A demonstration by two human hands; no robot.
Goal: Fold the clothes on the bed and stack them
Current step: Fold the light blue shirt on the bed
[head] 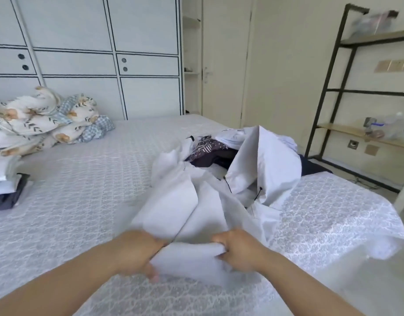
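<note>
Now gripping the near hem of a white hooded jacket (210, 201), one hand at each end of the bunched edge: left hand (137, 254) at seven o'clock with fingers curled under the cloth, right hand (239, 249) at five o'clock with fingers closed over a fold. Probably held this way to drag the garment clear of the heap and spread it flat for folding. Stretching away from both grips toward one o'clock, hood standing up, black drawcords hanging near the middle. Still draped at its far end over the unfolded pile (210, 147), dark patterned pieces showing beneath, at twelve to one o'clock on the bed (82, 190). Blurred at the hem, so exact finger placement hard to tell. Sitting well apart at nine o'clock, a finished stack of folded clothes (7, 185), white over dark. Bunched at ten o'clock, a printed quilt (41, 119), away from the work.
</note>
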